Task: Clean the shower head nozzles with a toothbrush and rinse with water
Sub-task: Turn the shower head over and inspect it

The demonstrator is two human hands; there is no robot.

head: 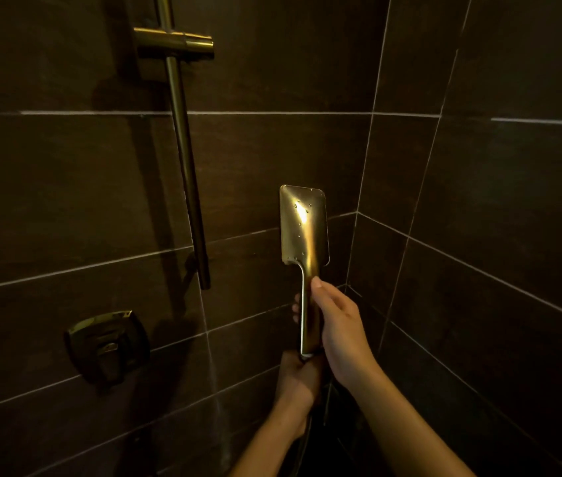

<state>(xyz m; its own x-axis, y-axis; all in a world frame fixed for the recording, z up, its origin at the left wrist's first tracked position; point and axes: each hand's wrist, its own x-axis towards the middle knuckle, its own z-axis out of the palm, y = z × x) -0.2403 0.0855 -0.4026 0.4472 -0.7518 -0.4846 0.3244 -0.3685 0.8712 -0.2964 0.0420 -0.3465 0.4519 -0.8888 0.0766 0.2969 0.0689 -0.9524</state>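
So from the head cam, the gold shower head (pixel 304 225) is held upright near the tiled corner, its back facing us. Right hand (pixel 338 325) is wrapped around the handle, left hand (pixel 298 376) grips the bottom end. Slide rail (pixel 183 149) and wall valve (pixel 107 346) sit off left.

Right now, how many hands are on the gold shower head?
2. The right hand grips the flat gold rectangular shower head by its handle; the left hand holds the handle's bottom end.
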